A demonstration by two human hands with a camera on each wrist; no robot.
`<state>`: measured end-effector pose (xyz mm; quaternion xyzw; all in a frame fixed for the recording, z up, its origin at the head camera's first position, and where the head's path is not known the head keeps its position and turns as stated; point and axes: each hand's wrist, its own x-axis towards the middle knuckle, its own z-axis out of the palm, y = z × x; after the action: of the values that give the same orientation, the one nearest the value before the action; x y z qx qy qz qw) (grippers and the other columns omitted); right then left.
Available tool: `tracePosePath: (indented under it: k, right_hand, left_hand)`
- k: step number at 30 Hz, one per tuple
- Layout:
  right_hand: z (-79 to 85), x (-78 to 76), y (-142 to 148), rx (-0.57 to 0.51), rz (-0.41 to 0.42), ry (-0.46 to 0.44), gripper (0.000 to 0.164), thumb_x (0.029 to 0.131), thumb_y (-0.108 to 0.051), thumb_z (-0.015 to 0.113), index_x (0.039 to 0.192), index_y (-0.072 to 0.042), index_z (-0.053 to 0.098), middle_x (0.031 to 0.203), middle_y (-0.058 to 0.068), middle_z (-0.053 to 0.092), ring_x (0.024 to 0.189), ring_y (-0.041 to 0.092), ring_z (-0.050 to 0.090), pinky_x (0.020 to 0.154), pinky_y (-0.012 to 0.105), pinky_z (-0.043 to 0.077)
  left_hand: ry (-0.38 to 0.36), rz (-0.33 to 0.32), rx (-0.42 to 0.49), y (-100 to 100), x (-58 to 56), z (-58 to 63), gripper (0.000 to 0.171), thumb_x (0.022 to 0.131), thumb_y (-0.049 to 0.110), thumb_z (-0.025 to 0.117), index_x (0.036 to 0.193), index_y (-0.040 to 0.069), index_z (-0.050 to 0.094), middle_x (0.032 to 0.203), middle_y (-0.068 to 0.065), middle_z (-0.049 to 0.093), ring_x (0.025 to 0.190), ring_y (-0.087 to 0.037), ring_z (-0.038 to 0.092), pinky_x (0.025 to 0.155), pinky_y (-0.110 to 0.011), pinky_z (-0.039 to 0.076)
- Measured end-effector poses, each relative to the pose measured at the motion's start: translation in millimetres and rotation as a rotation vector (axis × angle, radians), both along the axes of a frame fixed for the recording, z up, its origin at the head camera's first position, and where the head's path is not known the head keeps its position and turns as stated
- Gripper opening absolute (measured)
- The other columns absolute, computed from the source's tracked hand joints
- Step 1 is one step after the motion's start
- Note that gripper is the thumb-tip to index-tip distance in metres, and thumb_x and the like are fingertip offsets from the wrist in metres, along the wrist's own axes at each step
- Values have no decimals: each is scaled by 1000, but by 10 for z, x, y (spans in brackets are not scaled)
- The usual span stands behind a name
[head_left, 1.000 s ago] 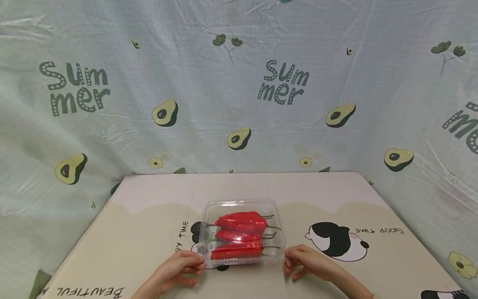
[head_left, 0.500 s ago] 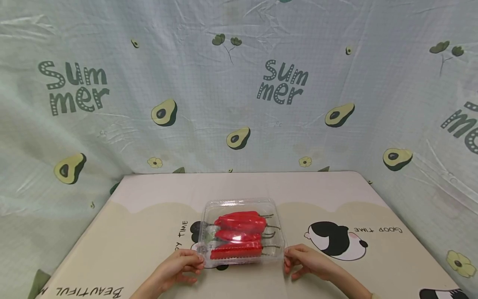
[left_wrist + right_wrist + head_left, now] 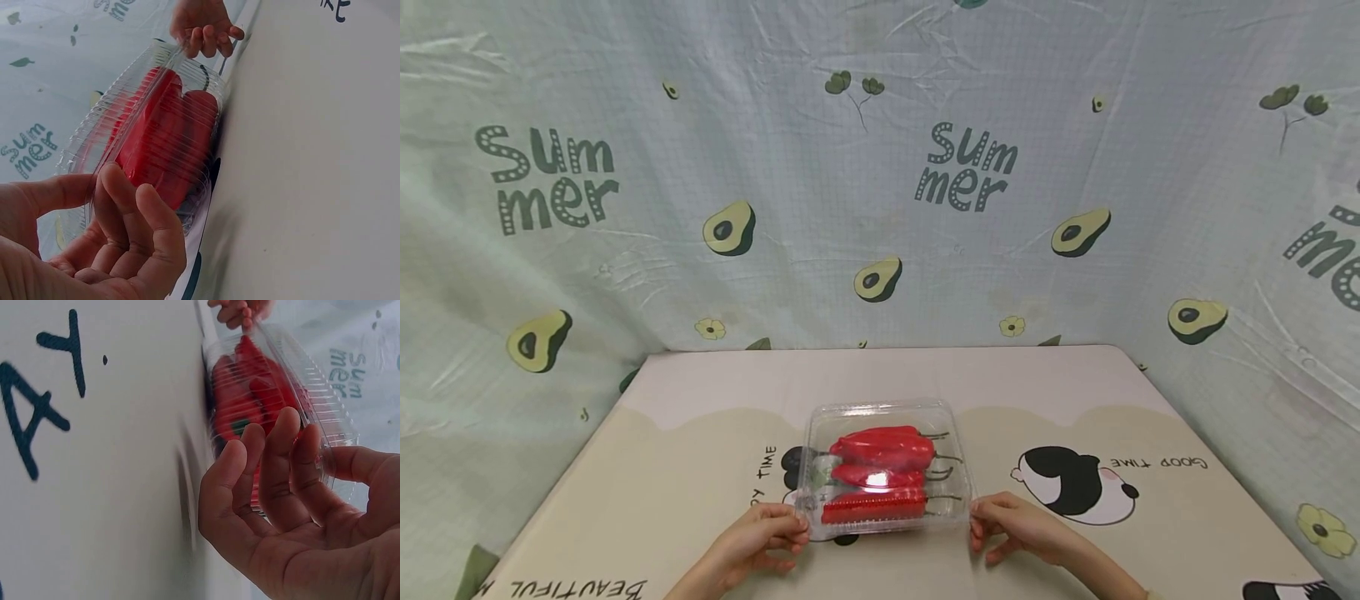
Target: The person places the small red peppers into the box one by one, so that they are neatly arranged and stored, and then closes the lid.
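Note:
A clear plastic clamshell box (image 3: 880, 407) with a ribbed wall and closed lid sits on the table. Several red peppers (image 3: 880, 451) with long dark stems lie inside it. At the near left corner, my left hand (image 3: 758, 537) pinches the box's rim between thumb and forefinger. My right hand (image 3: 1018, 527) does the same at the near right corner. In the left wrist view, the thumb and curled fingers of the left hand (image 3: 125, 231) meet on the rim. The right wrist view shows the right hand (image 3: 294, 500) with its thumb and forefinger at the lid's edge.
The box stands mid-table on a cream tablecloth (image 3: 647, 483) printed with a black-and-white cartoon dog (image 3: 1075, 485) and lettering. A pale avocado-print curtain (image 3: 805, 167) hangs behind the table and along both sides.
Both hands keep their hold at the box's near corners, and the box stays in place. The whole head view has shifted very slightly.

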<state>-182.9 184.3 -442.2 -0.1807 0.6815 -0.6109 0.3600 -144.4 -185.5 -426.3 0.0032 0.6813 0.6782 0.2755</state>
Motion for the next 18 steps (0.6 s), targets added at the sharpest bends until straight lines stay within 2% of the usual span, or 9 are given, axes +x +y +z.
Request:
tracePosePath:
  k: [6, 12, 18]
  right_hand:
    - [9, 7, -1, 9, -15, 1, 26, 93, -27, 42, 86, -7, 57, 76, -4, 61, 74, 9, 59, 62, 26, 52]
    - [36, 19, -16, 14, -34, 23, 21, 92, -25, 43, 93, -7, 53, 75, -2, 61, 74, 12, 58, 62, 28, 52]
    - [51, 22, -27, 15, -34, 46, 38, 93, -25, 44, 99, 12, 44, 74, -2, 62, 74, 11, 58, 62, 28, 51]
  left_hand:
    - [11, -9, 9, -5, -2, -6, 14, 88, 16, 51, 81, 12, 63, 70, 9, 63, 65, -3, 56, 58, -22, 51]
    - [-2, -13, 17, -7, 4, 22, 13, 87, 17, 52, 82, 11, 63, 71, 9, 64, 65, -2, 57, 58, -22, 51]
    - [-26, -12, 11, -13, 9, 24, 15, 87, 18, 53, 84, 8, 63, 72, 7, 65, 65, -3, 57, 59, -22, 52]
